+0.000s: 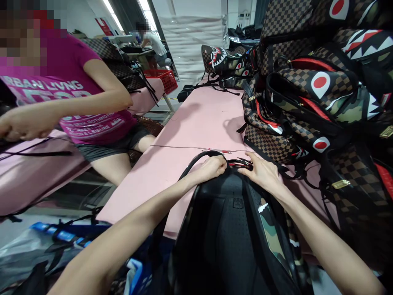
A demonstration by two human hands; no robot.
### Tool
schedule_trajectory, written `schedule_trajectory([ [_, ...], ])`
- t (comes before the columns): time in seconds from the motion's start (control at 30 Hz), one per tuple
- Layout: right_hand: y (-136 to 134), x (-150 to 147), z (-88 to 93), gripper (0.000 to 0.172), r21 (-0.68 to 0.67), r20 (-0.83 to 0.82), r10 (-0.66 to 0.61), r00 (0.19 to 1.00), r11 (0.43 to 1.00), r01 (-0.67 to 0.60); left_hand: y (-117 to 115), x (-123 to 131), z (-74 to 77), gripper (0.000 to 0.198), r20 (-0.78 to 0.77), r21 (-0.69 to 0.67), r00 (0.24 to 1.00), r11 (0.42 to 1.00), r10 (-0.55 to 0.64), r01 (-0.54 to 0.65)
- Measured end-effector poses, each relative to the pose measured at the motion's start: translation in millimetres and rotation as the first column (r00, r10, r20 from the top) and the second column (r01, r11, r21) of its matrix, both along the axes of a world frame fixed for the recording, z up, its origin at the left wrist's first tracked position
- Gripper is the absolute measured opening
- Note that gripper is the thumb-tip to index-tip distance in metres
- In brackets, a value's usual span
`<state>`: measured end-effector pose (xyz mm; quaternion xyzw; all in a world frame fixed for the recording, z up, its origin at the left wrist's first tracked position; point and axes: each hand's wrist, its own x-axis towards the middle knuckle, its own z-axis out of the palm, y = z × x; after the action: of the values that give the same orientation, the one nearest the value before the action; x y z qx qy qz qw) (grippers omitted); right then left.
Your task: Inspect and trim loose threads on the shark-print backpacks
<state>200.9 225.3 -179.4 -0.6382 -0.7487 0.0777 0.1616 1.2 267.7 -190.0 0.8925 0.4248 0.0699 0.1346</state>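
A black backpack (230,229) with a padded mesh back and a camouflage strap lies face down on the pink table (199,123), its top pointing away from me. My left hand (211,167) is closed on the backpack's top edge, beside its black carry handle (196,157). My right hand (260,172) pinches the same top edge just to the right, where a bit of red lining shows. The two hands almost touch.
A tall pile of checkered and camouflage backpacks (322,94) with shark-mouth prints fills the table's right side. A thin metal rod (187,147) lies across the table. A person in a magenta shirt (76,94) works at the left table. A red basket (166,78) stands behind.
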Motion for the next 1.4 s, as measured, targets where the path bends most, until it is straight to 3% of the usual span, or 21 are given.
schedule_trajectory([
  [0.1, -4.3, -0.2, 0.5, 0.035, 0.011, 0.096, 0.048, 0.994, 0.999, -0.049, 4.0, -5.1, 0.1, 0.018, 0.203, -0.173, 0.974, 0.983, 0.101, -0.066],
  [0.23, -1.0, -9.6, -3.5, 0.019, 0.064, 0.147, 0.157, 0.977, 0.984, -0.168, 6.4, -8.5, -2.3, 0.017, 0.300, -0.309, 0.936, 0.947, 0.183, -0.087],
  [0.5, 8.1, -27.6, -10.5, 0.021, 0.074, 0.215, 0.176, 0.961, 0.978, -0.196, 11.3, -13.8, -13.2, 0.016, 0.414, -0.408, 0.877, 0.911, 0.243, -0.059],
  [0.8, 12.9, -35.0, -6.7, 0.019, -0.003, 0.222, 0.150, 0.963, 0.988, -0.153, 9.2, -12.5, -12.8, 0.013, 0.430, -0.400, 0.863, 0.913, 0.264, -0.079],
  [0.87, 14.8, -34.0, -7.2, 0.018, -0.027, 0.177, 0.137, 0.975, 0.991, -0.134, 8.5, -14.0, -11.5, 0.010, 0.451, -0.458, 0.839, 0.886, 0.304, -0.075],
  [0.93, 17.3, -29.7, -9.0, 0.017, -0.055, 0.043, 0.122, 0.992, 0.991, -0.119, 9.0, -17.4, -6.3, 0.010, 0.544, -0.565, 0.752, 0.825, 0.372, 0.001],
  [1.0, 20.6, -22.6, -12.0, 0.016, -0.077, -0.186, 0.112, 0.976, 0.989, -0.128, 11.6, -22.0, 3.3, 0.020, 0.693, -0.608, 0.572, 0.783, 0.440, 0.134],
  [1.03, 22.5, -18.7, -13.6, 0.017, -0.079, -0.321, 0.105, 0.941, 0.987, -0.137, 13.4, -24.4, 9.1, 0.027, 0.752, -0.581, 0.486, 0.796, 0.447, 0.168],
  [1.07, 24.4, -14.8, -15.2, 0.019, -0.073, -0.456, 0.087, 0.886, 0.988, -0.135, 15.1, -26.7, 14.9, 0.033, 0.788, -0.525, 0.452, 0.840, 0.418, 0.139],
  [1.13, 27.9, -8.2, -17.5, 0.025, -0.065, -0.674, 0.026, 0.738, 0.993, -0.094, 17.1, -31.5, 24.3, 0.037, 0.768, -0.363, 0.557, 0.931, 0.317, -0.030],
  [1.2, 30.5, -4.7, -18.3, 0.032, -0.078, -0.794, -0.054, 0.606, 0.997, -0.014, 15.6, -37.7, 28.4, 0.033, 0.657, -0.195, 0.710, 0.967, 0.255, -0.166],
  [1.23, 31.4, -5.0, -18.0, 0.033, -0.091, -0.812, -0.084, 0.577, 0.996, 0.017, 13.8, -42.0, 28.4, 0.034, 0.583, -0.126, 0.771, 0.966, 0.256, -0.225],
  [1.33, 34.4, -18.3, -15.9, 0.030, -0.100, -0.756, -0.076, 0.650, 0.995, 0.000, 9.9, -60.3, 26.4, 0.040, 0.271, -0.079, 0.894, 0.934, 0.357, -0.349],
  [1.4, 38.2, -39.4, -14.2, 0.029, -0.056, -0.691, 0.062, 0.720, 0.989, -0.139, 12.0, -74.8, 28.9, 0.033, 0.110, -0.213, 0.921, 0.914, 0.373, -0.345],
])
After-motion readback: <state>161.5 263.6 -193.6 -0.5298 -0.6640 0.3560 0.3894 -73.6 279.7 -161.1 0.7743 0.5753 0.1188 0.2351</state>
